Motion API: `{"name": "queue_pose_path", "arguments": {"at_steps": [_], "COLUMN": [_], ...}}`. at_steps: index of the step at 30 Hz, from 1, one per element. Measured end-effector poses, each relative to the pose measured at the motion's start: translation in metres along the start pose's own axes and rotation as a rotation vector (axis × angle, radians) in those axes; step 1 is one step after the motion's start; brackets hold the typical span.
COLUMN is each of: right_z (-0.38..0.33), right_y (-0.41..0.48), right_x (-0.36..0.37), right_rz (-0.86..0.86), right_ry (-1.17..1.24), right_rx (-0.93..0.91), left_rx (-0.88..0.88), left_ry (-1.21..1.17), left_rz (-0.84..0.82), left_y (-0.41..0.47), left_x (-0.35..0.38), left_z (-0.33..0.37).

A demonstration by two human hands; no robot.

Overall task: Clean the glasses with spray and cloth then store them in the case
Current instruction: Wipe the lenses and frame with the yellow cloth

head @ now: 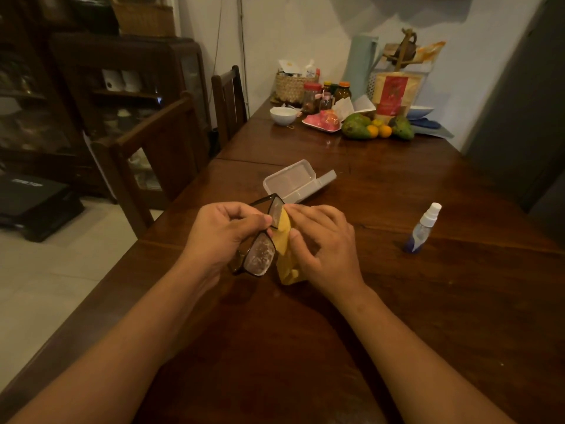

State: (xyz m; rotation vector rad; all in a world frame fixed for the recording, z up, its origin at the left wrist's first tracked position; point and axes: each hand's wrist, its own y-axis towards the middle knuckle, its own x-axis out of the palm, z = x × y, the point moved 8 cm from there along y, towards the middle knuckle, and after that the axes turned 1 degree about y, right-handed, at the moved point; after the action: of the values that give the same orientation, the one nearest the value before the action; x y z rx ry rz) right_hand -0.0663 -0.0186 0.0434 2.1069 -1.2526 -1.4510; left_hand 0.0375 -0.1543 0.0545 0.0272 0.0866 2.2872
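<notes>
At the centre of the head view, above a dark wooden table (pixel 397 301), the left hand (pixel 224 237) grips the black-framed glasses (pixel 260 255) near the bridge, with its fingers curled round the frame. The frame stands roughly on end. Its near lens, at 6 o'clock, is speckled with whitish droplets, and its far lens, at 12 o'clock, meets the yellow cloth (pixel 286 264). The right hand (pixel 321 246) pinches this cloth, pressing it against the far lens. The rest of the cloth hangs beneath the palm, and whether it touches the table cannot be told. At 12 o'clock from the hands, the translucent case (pixel 292 180) lies open on the table. At 3 o'clock, well apart from the hands, the spray bottle (pixel 423 229) stands upright with its white nozzle uppermost. At 1 o'clock, at the far end of the table, lie green and orange fruit (pixel 356 127), and at 12 o'clock there is a white bowl (pixel 283 115). At 10 o'clock, a wooden chair (pixel 159 142) stands beside the table's edge.
</notes>
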Motion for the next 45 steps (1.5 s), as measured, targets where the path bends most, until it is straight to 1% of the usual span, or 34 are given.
{"name": "queue_pose_path", "arguments": {"at_steps": [4, 7, 9, 12, 14, 15, 17, 19, 22, 25, 26, 28, 30, 31, 37, 39, 42, 45], "right_z": [-0.004, -0.001, 0.005, 0.013, 0.011, 0.007, -0.009, -0.028, -0.048, -0.053, -0.051, -0.044, -0.041, -0.044, -0.068, -0.062, -0.051, -0.058], "right_y": [0.0, -0.001, -0.001, -0.001, 0.0, 0.0, -0.001, -0.006, -0.016, -0.023, -0.023, -0.02, -0.017, -0.017, -0.027, -0.028, -0.022, -0.02], "right_x": [0.003, 0.005, 0.003, -0.006, -0.01, -0.009, -0.007, -0.003, -0.002, -0.003, -0.003, -0.005, -0.006, -0.004, 0.001, 0.001, -0.005, 0.0], "right_rz": [-0.006, -0.013, 0.031, 0.127, 0.139, 0.129, 0.095, 0.058, 0.035, -0.001, -0.002, 0.027, 0.047, 0.041, -0.013, 0.006, 0.091, 0.031], "right_ry": [0.049, 0.066, 0.104, 0.246, 0.33, 0.363, 0.393, 0.33, 0.104, -0.003, -0.039, -0.114, -0.138, -0.137, -0.087, -0.126, -0.166, -0.165], "right_rx": [-0.028, -0.081, -0.107, -0.046, 0.0, -0.009, -0.107, -0.257, -0.454, -0.578, -0.586, -0.54, -0.47, -0.466, -0.656, -0.671, -0.564, -0.514], "left_rx": [-0.001, -0.002, 0.006, 0.004, -0.005, -0.012, -0.021, -0.016, -0.028, -0.021, -0.017, -0.007, -0.002, -0.005, -0.004, -0.011, -0.003, 0.006], "left_ry": [-0.025, -0.032, -0.013, 0.016, -0.002, -0.028, -0.068, -0.091, -0.177, -0.191, -0.197, -0.213, -0.221, -0.226, -0.176, -0.185, -0.176, -0.173], "left_rz": [-0.043, -0.025, -0.012, -0.03, -0.033, -0.029, -0.015, 0.006, 0.054, 0.082, 0.079, 0.071, 0.074, 0.078, 0.1, 0.104, 0.103, 0.096], "left_y": [0.0, 0.002, 0.003, 0.003, 0.003, 0.003, 0.002, 0.003, 0.004, 0.005, 0.006, 0.006, 0.005, 0.004, 0.005, 0.006, 0.007, 0.006], "left_x": [0.005, 0.0, -0.001, 0.004, 0.006, 0.006, 0.004, 0.001, -0.005, -0.01, -0.011, -0.011, -0.011, -0.01, -0.014, -0.015, -0.015, -0.013], "left_z": [-0.002, -0.003, -0.003, -0.005, -0.006, -0.007, -0.008, -0.007, -0.008, -0.007, -0.006, -0.005, -0.004, -0.004, -0.003, -0.005, -0.006, -0.004]}}
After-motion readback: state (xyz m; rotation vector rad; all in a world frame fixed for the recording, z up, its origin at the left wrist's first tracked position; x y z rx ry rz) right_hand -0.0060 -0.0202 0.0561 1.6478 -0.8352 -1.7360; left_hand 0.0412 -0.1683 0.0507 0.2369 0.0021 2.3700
